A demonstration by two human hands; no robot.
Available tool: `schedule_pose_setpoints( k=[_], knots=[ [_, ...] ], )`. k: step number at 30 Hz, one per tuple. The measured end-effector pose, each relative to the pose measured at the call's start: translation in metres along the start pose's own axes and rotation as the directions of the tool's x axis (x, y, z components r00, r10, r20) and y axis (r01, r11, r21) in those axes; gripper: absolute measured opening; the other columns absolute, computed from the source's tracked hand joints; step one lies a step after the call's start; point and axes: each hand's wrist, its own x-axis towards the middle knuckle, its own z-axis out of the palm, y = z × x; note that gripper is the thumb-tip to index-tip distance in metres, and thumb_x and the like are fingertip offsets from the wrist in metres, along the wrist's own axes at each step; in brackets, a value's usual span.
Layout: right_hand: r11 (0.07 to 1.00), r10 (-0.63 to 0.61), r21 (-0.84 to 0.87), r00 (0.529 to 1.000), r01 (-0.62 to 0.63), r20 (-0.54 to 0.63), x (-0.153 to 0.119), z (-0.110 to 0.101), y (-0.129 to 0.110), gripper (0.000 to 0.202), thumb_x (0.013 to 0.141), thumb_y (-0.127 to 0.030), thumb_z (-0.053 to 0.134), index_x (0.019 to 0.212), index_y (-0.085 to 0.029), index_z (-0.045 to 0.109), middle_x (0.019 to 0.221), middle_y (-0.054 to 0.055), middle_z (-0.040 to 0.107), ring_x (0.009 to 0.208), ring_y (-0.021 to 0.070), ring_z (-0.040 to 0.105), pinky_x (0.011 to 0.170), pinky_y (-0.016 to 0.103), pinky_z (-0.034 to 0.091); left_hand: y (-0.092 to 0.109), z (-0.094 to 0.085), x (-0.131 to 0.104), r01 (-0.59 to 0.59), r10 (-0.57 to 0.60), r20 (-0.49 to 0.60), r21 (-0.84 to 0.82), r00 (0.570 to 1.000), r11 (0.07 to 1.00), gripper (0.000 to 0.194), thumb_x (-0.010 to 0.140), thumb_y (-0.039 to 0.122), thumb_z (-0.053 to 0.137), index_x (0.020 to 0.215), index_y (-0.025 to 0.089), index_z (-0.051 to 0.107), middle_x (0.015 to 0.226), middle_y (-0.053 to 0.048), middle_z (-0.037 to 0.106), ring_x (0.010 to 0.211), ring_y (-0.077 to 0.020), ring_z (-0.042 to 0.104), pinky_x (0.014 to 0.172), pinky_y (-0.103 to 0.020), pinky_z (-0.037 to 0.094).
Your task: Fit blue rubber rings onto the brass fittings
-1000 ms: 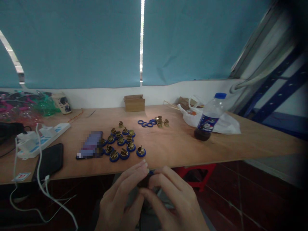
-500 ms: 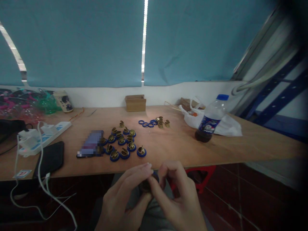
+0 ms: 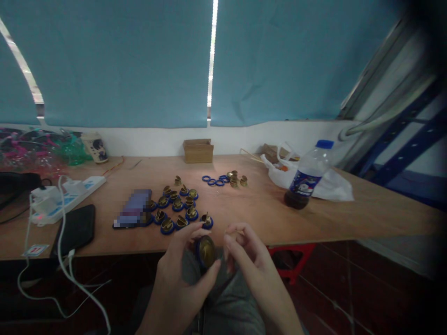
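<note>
My left hand (image 3: 185,274) grips a round brass disc (image 3: 206,251) with a blue ring around its edge, just below the table's front edge. Right beside it, my right hand (image 3: 246,251) is apart from the disc, its thumb and fingers pressed together; whatever they may hold is too small to name. Several brass pieces set in blue rings (image 3: 167,226) stand on the wooden table beyond my left hand. Farther back, loose blue rings (image 3: 211,182) lie beside a few brass pieces without rings (image 3: 243,181).
A phone (image 3: 134,208), a dark flat device (image 3: 77,226) and a power strip (image 3: 70,200) with white cables are at the left. A small cardboard box (image 3: 198,152) stands by the wall. A bottle (image 3: 307,179) and a white plastic bag (image 3: 335,186) are at the right.
My hands have moved apart. The brass disc now shows its face in my left hand, and my right hand has come off it. The view has shifted slightly.
</note>
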Motion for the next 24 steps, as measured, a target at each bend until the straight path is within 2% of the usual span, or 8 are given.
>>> schedule_pose_setpoints(
  k=[4, 7, 10, 15, 20, 24],
  knots=[
    [0.999, -0.008, -0.039, 0.998, 0.006, -0.055, 0.007, -0.011, 0.005, 0.026, 0.085, -0.045, 0.064, 0.082, -0.02, 0.055, 0.064, -0.004, 0.053, 0.055, 0.0119, 0.049, 0.054, 0.023, 0.043, -0.016, 0.008, 0.001, -0.014, 0.033, -0.097, 0.193, 0.995, 0.981, 0.048, 0.077, 0.006, 0.062, 0.119, 0.025, 0.05, 0.11, -0.007, 0.068, 0.101, -0.0246, 0.067, 0.086, -0.041, 0.058],
    [0.997, -0.016, -0.075, 0.997, 0.011, -0.073, 0.012, -0.018, 0.012, 0.028, 0.083, -0.046, 0.065, 0.078, -0.02, 0.055, 0.064, -0.004, 0.053, 0.056, 0.013, 0.05, 0.054, 0.024, 0.043, -0.035, 0.011, 0.0, 0.003, 0.005, -0.028, 0.288, 1.0, 0.958, 0.047, 0.075, 0.002, 0.058, 0.115, 0.024, 0.053, 0.111, -0.008, 0.067, 0.103, -0.0279, 0.065, 0.084, -0.043, 0.058],
    [0.993, -0.032, -0.12, 0.996, 0.022, -0.079, 0.016, -0.019, 0.019, 0.028, 0.083, -0.046, 0.064, 0.077, -0.02, 0.055, 0.064, -0.003, 0.053, 0.057, 0.0133, 0.05, 0.054, 0.024, 0.044, -0.053, 0.01, -0.001, 0.061, -0.082, 0.043, 0.355, 0.996, 0.933, 0.042, 0.072, 0.002, 0.061, 0.108, 0.023, 0.054, 0.103, -0.008, 0.068, 0.1, -0.0304, 0.065, 0.083, -0.047, 0.057],
    [0.985, -0.06, -0.163, 0.997, 0.052, -0.046, 0.018, -0.014, 0.023, 0.03, 0.085, -0.047, 0.061, 0.076, -0.019, 0.054, 0.065, -0.003, 0.052, 0.057, 0.0133, 0.05, 0.054, 0.024, 0.046, -0.063, 0.006, 0.001, 0.188, -0.221, 0.044, 0.377, 0.974, 0.907, 0.028, 0.074, 0.012, 0.067, 0.099, 0.021, 0.058, 0.093, -0.007, 0.068, 0.091, -0.0313, 0.066, 0.078, -0.048, 0.056],
    [0.971, -0.085, -0.228, 0.995, 0.07, -0.055, 0.022, -0.015, 0.031, 0.028, 0.087, -0.044, 0.057, 0.074, -0.02, 0.053, 0.065, -0.003, 0.051, 0.058, 0.0137, 0.052, 0.055, 0.024, 0.045, -0.068, 0.011, 0.003, 0.148, -0.177, 0.054, 0.344, 0.983, 0.927, 0.027, 0.076, 0.022, 0.072, 0.101, 0.021, 0.063, 0.1, -0.009, 0.07, 0.101, -0.0333, 0.062, 0.086, -0.05, 0.053],
    [0.875, -0.139, -0.481, 0.979, 0.051, -0.15, 0.034, -0.022, 0.048, 0.03, 0.088, -0.045, 0.048, 0.073, -0.02, 0.053, 0.065, 0.0, 0.056, 0.062, 0.018, 0.057, 0.059, 0.028, 0.046, -0.077, 0.022, 0.003, 0.137, -0.159, 0.046, 0.313, 0.986, 0.94, 0.03, 0.079, 0.021, 0.071, 0.108, 0.022, 0.065, 0.104, -0.008, 0.067, 0.103, -0.0317, 0.061, 0.09, -0.05, 0.052]
  ],
)
